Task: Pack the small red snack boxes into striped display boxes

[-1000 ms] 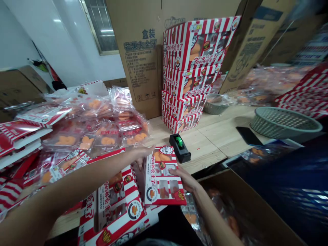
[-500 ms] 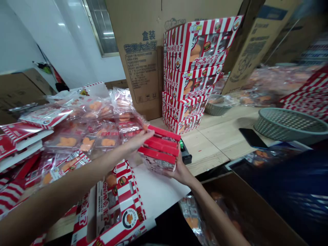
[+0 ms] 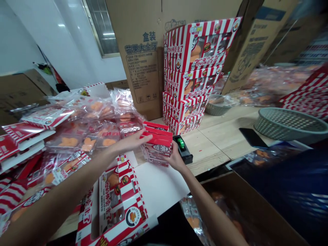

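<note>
Both hands hold a bundle of small red-topped packs [image 3: 159, 138] between them, over the back of a white sheet [image 3: 159, 184]. My left hand [image 3: 135, 139] grips the bundle's left side, its fingers near the red tops. On the right side, my right hand [image 3: 174, 158] is wrapped around the lower part, some fingers hidden behind it. In front of me lies a red-and-white striped window box [image 3: 133, 191] with printed burgers and an opening. A black tape dispenser [image 3: 186, 155] with a green roll [image 3: 180, 142] sits just right of the bundle.
Striped boxes [image 3: 176, 82] stand stacked before a large carton [image 3: 140, 65]. Clear-bagged orange food-shaped pieces [image 3: 69, 141] heap up at left. At right are a black phone [image 3: 252, 137], a green basket [image 3: 289, 124] and an open carton [image 3: 256, 205] below the table edge.
The bundle of packs has shifted left and turned more upright in both hands. More of the tape dispenser now shows. The striped window box has moved slightly right.
</note>
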Demonstrator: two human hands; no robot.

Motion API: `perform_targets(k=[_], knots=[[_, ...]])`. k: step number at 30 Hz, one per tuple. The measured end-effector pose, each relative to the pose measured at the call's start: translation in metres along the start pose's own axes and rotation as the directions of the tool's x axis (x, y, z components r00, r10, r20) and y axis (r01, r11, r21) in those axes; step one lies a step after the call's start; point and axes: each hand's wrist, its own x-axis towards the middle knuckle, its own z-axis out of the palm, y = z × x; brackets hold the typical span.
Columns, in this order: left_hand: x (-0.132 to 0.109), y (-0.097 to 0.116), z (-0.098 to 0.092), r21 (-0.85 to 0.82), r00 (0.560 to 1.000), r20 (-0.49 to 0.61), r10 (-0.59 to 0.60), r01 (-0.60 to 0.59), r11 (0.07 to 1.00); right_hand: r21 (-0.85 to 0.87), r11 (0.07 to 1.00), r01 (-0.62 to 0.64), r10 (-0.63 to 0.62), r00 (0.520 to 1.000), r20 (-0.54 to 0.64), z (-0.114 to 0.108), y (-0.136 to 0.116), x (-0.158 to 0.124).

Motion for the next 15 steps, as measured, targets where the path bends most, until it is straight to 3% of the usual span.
perform_targets(k=[3,7,10,12,15], knots=[[-0.038,0.003,-0.022,0.361,0.994,0.079,0.075,-0.099,0.927,-0.006,1.0,-0.005,0.004,0.995,-0.103,-0.001,-0.006,-0.008],[-0.078,-0.012,-0.043,0.506,0.985,0.175,-0.004,-0.086,0.858,0.188,0.966,-0.179,0.208,0.967,-0.147,-0.021,-0.034,-0.022],[-0.08,-0.032,-0.042,0.502,0.985,0.165,-0.052,-0.039,0.864,0.404,0.809,-0.426,0.44,0.896,0.062,-0.033,-0.057,-0.025],[-0.075,-0.045,-0.035,0.5,0.993,0.109,-0.038,-0.022,0.866,0.442,0.656,-0.611,0.554,0.788,0.268,-0.033,-0.064,-0.028],[-0.071,-0.056,-0.026,0.516,1.0,0.026,-0.001,-0.012,0.857,0.395,0.501,-0.77,0.595,0.638,0.49,-0.021,-0.061,-0.031]])
